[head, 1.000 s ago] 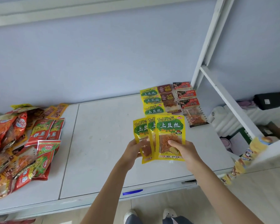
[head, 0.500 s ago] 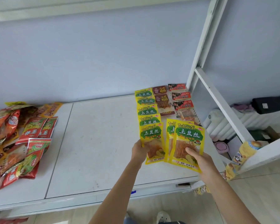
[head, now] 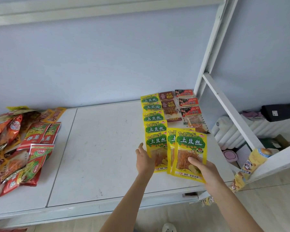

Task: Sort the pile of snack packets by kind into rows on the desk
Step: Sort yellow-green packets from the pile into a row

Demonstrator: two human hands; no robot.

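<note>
our left hand (head: 145,160) presses a yellow packet (head: 156,148) flat, lower centre; right hand (head: 206,171) pinches two spare packets (head: 188,151); we should lay them squarely along that row.

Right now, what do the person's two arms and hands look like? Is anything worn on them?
Both forearms are bare to the frame edge, with no sleeves in view. The left hand and right hand wear no gloves; no rings, watch or bracelets are visible.

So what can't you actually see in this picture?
Head view only:
- Pile: left part cut off by the frame edge; lower packets buried.
- Right hand: its packets overlap, count unclear.
- Brown packets: print too small.
- Left hand: fingertips behind a yellow packet.
</note>
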